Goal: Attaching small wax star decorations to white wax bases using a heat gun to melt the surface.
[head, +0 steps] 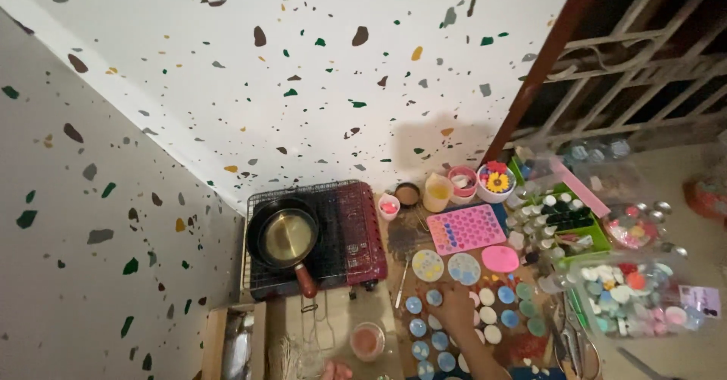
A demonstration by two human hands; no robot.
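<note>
- The right hand (457,309) reaches out over a spread of small round discs (439,340), blue and white, laid in rows on the mat; it lies palm down on or just above them. Whether its fingers pinch one cannot be told.
- Only the fingertips of the left hand (335,369) show at the near edge of the view, just left of a small clear cup (367,341) holding something pink. Its grip cannot be told.
- Far of the right hand lie two larger round patterned pieces (445,266), a pink mould tray (466,229) dotted with small hollows, and a pink oval mould (500,259) to its right.
- To the left stands a red portable stove (356,236) with a dark pan (286,238) on it, the pan's wooden handle pointing near. The stove's right edge sits close beside the mat, leaving only a narrow strip.
- Along the far edge stand small cups (439,191), and a bowl with a yellow flower (497,182).
- On the right, a green tray (598,238) of small bottles and a clear bag (644,293) of mixed coloured pieces crowd close against the discs.
- Open room remains only at the near left, between cup and stove.
</note>
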